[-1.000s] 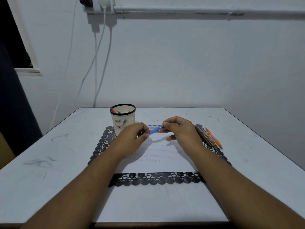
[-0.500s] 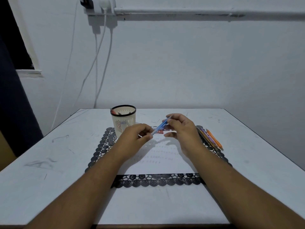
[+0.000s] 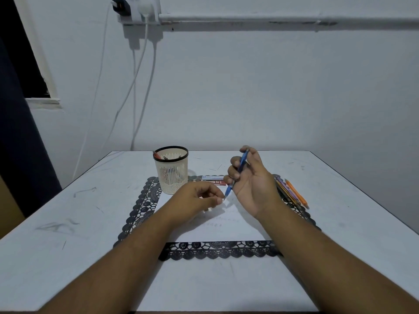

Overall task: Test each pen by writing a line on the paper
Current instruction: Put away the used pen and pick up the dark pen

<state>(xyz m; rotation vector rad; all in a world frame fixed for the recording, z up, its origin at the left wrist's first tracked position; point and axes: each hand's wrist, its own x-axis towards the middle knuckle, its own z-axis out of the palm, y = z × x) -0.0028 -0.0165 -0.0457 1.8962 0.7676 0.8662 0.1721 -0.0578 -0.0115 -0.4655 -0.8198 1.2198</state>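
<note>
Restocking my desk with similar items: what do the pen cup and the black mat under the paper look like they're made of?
The pen cup looks like cream moulded plastic with a matte finish, shown by its even slotted walls and black rim. The mat looks like black lace-patterned vinyl or fabric, given its cut-out scalloped border; which one can't be settled from here.

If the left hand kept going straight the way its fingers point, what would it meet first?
Most likely the tip of the blue pen, held by the right hand, just beyond the left hand's fingertips; depth is uncertain.
</note>
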